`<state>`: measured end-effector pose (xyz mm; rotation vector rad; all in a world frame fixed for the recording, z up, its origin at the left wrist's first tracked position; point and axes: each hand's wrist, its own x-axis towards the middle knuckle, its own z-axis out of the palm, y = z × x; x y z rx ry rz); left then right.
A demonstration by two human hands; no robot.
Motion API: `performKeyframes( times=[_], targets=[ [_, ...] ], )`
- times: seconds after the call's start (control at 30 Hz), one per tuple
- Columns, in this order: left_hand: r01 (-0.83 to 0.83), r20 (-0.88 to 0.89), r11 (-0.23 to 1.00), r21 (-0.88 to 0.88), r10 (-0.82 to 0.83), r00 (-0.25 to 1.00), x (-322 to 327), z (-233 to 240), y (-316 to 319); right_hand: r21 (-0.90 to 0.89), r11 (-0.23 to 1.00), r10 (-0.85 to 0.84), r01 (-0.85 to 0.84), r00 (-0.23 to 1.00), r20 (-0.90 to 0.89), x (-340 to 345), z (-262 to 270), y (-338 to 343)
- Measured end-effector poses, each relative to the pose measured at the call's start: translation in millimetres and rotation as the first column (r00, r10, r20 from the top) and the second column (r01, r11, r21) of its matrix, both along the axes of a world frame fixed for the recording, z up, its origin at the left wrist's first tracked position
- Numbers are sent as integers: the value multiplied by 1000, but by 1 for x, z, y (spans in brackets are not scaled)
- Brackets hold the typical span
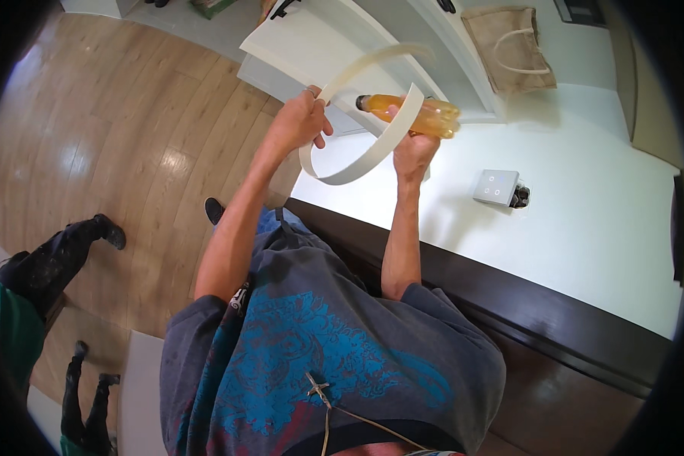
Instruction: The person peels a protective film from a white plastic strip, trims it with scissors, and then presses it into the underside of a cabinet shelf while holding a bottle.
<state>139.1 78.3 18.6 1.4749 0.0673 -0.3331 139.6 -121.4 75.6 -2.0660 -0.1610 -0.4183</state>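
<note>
My left hand [303, 121] grips a pale, curling flat strip [370, 162] near one part, with some of its fingers loose. The strip loops between my hands; its upper part is blurred, and its other end stands free in front of the bottle. My right hand [415, 149] is closed around a clear plastic bottle [436, 117] of yellow-orange liquid with a dark cap, lying nearly level and pointing left. Whether the right hand also touches the strip cannot be told.
A white wall [558, 228] bears a grey touch switch panel [496, 187] hanging beside its open wiring box. A beige bag [510, 51] is at the upper right. Below runs a dark ledge [490, 285]. Two people in dark trousers are at the lower left, on the wood floor [165, 114].
</note>
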Motion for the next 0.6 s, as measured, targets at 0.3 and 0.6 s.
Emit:
performKeyframes(
  times=[0.3,0.6],
  targets=[
    [0,74,998,60,-4,997,12,-23,-6,457,889,5,-18,1000,29,3,7,28],
    [73,15,996,-42,-72,997,6,-14,-4,322,945,58,-53,998,-6,13,1,27]
  ],
)
